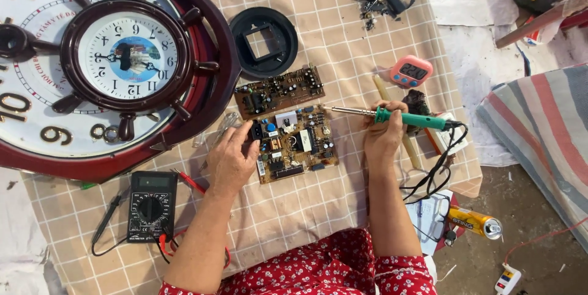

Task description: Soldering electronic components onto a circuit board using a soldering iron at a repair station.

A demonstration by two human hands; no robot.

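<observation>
A beige checked cloth (343,38) covers the low work surface from its left edge to its right edge, creased and lit evenly by soft daylight with faint shadows. Past the right edge lies bare grey-brown concrete floor (527,209), dusty and stained. A crumpled white plastic sheet (478,50) spreads over the ground beyond the top right corner, and a folded fabric with red, grey and blue stripes (545,130) lies on the floor at the far right. Another patch of white sheeting (18,246) shows under the cloth's bottom left corner.
</observation>
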